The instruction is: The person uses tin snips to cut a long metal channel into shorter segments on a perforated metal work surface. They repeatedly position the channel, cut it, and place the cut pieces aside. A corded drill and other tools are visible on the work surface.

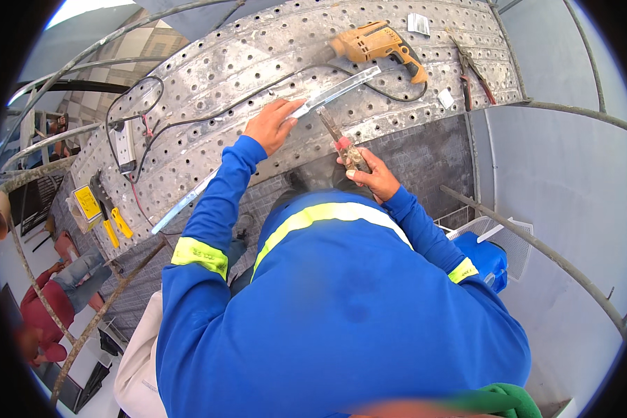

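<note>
A long, thin metal strip (pixel 341 86) lies slantwise along the near side of a perforated metal platform, its lower-left end passing beneath my left sleeve. My left hand (pixel 273 127) grips the strip near its middle, fingers over the top and thumb at the near edge. Close to the platform's front edge, my right hand (pixel 375 174) is closed around a worn, dirt-caked hand tool (pixel 332 127) with a narrow metal end and a red band. The tool's metal end points up toward the strip and its exact kind cannot be made out.
A yellow drill (pixel 376 45) lies beyond the strip, its black cord (pixel 219 111) looping leftward near a power strip (pixel 125 145). Red-handled pincers (pixel 469 76) are at right, yellow-handled cutters (pixel 120 221) at left. Scaffold pipes (pixel 536 244) surround me. A person (pixel 52 306) is below left.
</note>
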Tool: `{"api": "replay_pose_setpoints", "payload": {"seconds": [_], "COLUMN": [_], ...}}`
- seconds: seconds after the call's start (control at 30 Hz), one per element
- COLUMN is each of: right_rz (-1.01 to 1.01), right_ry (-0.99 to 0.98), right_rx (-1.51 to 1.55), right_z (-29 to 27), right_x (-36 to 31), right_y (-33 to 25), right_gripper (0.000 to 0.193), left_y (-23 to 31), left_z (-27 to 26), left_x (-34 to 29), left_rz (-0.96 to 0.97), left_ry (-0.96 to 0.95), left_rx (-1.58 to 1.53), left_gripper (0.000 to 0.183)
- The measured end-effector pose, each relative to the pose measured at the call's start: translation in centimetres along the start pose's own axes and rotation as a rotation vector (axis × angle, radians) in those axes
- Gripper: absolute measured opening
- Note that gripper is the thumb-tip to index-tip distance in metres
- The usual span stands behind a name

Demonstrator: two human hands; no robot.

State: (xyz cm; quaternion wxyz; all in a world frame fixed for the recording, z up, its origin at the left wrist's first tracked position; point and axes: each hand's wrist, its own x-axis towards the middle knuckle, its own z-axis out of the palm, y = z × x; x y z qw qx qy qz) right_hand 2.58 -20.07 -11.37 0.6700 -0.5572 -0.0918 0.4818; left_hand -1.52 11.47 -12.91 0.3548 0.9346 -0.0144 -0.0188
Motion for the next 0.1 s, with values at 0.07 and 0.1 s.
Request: {"api": "replay_pose_setpoints", "payload": {"seconds": [0.07,0.1], "right_rz": [-0.021,-0.005], "right_ry": [0.034,0.028], "right_rx": [0.007,-0.012], "right_z": [0.59,0.56], "right_x": [0.58,0.98], "right_y": [0.71,0.79], "right_gripper": [0.068,0.073], "left_y": [-0.39,-0.59], "left_z": [0.1,0.05], "left_x": [0.0,0.1], "left_rz": [0.012,0.008], "left_ry": [-0.043,-0.069], "left_rx": [-0.005,-0.007], "left_gripper": [0.052,0.056]}}
